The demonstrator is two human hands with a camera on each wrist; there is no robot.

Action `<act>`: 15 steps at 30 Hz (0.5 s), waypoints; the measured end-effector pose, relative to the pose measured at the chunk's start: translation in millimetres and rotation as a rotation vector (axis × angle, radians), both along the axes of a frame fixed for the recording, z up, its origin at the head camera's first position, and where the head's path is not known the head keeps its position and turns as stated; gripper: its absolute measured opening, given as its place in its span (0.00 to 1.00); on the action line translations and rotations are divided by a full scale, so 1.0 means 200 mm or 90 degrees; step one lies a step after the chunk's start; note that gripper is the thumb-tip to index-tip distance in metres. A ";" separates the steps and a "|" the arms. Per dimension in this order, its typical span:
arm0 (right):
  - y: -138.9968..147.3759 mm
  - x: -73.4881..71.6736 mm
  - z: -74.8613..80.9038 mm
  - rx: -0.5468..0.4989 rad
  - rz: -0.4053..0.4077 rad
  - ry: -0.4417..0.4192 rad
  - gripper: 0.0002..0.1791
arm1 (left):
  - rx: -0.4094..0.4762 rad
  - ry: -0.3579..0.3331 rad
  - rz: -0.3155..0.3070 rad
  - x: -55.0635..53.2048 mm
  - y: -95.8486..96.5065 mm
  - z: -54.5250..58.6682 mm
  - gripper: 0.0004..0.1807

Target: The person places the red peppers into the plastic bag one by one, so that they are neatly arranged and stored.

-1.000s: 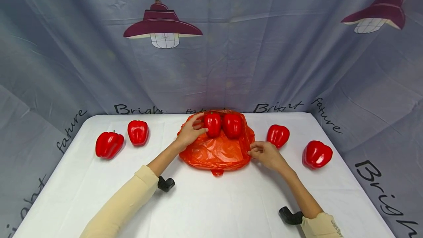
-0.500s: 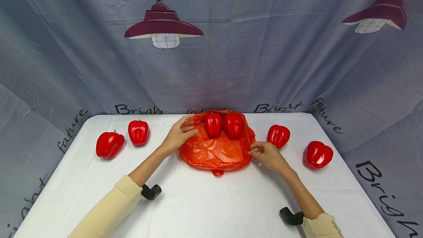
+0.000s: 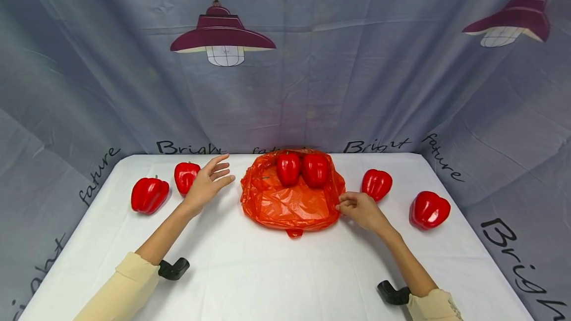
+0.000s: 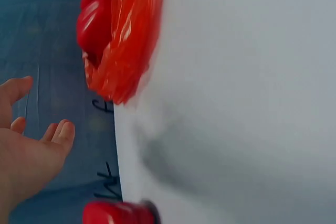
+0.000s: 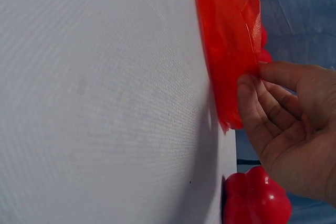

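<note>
We see the left hand (image 3: 206,186) raised over the left part of the white desk (image 3: 285,271), its fingers spread and relaxed, with nothing in its grasp. From the head view it partly covers the inner left pepper (image 3: 183,177); the outer left pepper (image 3: 149,195) lies just beside that one. In the left wrist view we find the fingers well apart from the plastic bag (image 3: 290,207).

That bag, orange-red and thin, sits at the far middle of the desk with its mouth spread wide. Inside, towards the back, we see two glossy red peppers side by side, the left bagged pepper (image 3: 288,168) and the right bagged pepper (image 3: 315,170). The right hand (image 3: 363,210) pinches the bag's right edge between thumb and forefinger, though we cannot quite tell how much plastic is caught there.

Just beyond the right hand lies the inner right pepper (image 3: 376,185), and farther right the outer right pepper (image 3: 429,210). Behind the desk we see a grey-blue curtain (image 3: 285,88) printed with dark red lamps (image 3: 223,33).
</note>
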State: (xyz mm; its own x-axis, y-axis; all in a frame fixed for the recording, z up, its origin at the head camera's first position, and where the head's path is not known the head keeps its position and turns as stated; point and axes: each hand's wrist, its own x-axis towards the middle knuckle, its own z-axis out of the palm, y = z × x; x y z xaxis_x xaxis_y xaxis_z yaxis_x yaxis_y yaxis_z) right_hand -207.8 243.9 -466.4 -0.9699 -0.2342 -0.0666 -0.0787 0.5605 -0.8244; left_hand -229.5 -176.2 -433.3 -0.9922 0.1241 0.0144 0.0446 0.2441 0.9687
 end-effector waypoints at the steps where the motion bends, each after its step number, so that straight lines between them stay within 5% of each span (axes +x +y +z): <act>1: 0.00 0.00 0.00 -0.002 0.000 0.000 0.15 | -0.004 0.001 0.004 0.01 -0.03 0.00 0.37; 15: 0.00 -0.01 0.00 0.001 0.010 0.005 0.15 | -0.016 0.004 0.060 0.16 -0.34 0.05 0.39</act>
State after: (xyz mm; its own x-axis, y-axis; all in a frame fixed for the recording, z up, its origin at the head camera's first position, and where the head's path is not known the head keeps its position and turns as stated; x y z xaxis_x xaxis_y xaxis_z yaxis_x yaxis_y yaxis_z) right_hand -210.2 244.2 -466.5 -0.9665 -0.2497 -0.0598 -0.0941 0.5609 -0.8225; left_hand -197.0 -243.4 -423.2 -0.9993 0.0312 0.0188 0.0265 0.2713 0.9621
